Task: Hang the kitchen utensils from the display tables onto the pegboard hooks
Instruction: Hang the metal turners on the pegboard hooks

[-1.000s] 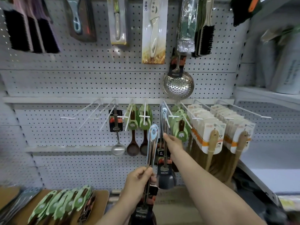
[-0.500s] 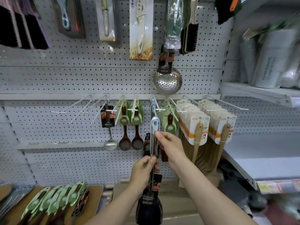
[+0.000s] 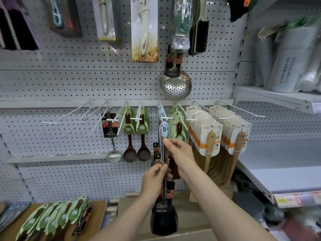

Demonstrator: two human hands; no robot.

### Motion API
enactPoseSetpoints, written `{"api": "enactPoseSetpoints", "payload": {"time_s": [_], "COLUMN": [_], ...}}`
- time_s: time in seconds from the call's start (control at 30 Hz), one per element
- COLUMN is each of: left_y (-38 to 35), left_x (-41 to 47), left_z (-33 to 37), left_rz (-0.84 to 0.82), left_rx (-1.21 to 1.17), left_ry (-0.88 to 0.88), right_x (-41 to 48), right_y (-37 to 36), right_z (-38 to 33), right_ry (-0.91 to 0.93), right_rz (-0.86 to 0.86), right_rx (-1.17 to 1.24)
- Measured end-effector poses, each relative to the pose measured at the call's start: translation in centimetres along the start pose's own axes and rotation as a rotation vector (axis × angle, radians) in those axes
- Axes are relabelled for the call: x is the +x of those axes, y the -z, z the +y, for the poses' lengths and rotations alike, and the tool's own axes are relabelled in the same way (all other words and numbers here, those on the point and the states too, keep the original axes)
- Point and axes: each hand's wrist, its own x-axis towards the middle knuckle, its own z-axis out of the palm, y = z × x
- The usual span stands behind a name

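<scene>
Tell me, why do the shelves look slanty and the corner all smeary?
Head view: the wide-angle lens tilts straight lines near the edges, like the right-hand shelf. Head view: the bottom-right corner is smeared with blur, so its contents are unreadable. Head view: the steel strainer catches bright glare, while the held turner in the middle looks sharp.

L hand point(image 3: 154, 180) low, R hand point(image 3: 180, 152) just above, both in pinch grip, forearms outstretched fwd.

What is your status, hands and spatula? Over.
Left hand grips spatula shaft, right hand pinches its handle. Hang hole under hook tip, not on yet. Hook carries one already; green-carded spoons close beside.
</scene>
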Motion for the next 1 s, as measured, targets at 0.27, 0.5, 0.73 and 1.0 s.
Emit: {"api": "enactPoseSetpoints", "payload": {"time_s": [0.27, 0.5, 0.73, 1.0], "left_y": [0.3, 0.9, 1.1, 1.3], "left_x": [5.5, 10.8, 13.5, 15.0], "left_z": [-0.1, -0.4, -0.7, -0.6], "left_rz": [0.020, 0.015, -0.027, -0.026], "left_rx": [0.193, 0.364, 0.341, 0.366], "left_ry": [0.011, 0.020, 0.040, 0.071], "right_x": [3.5, 7.2, 10.2, 11.0], "right_y": [-1.3, -2.3, -3.1, -3.4], "right_z": [-0.5, -0.5, -0.2, -0.5], "right_ry": [0.012, 0.021, 0.030, 0.028], "right_rz": [0.031, 0.071, 0.103, 0.105], "right_rx": [0.000, -0.045, -0.122, -0.108]}}
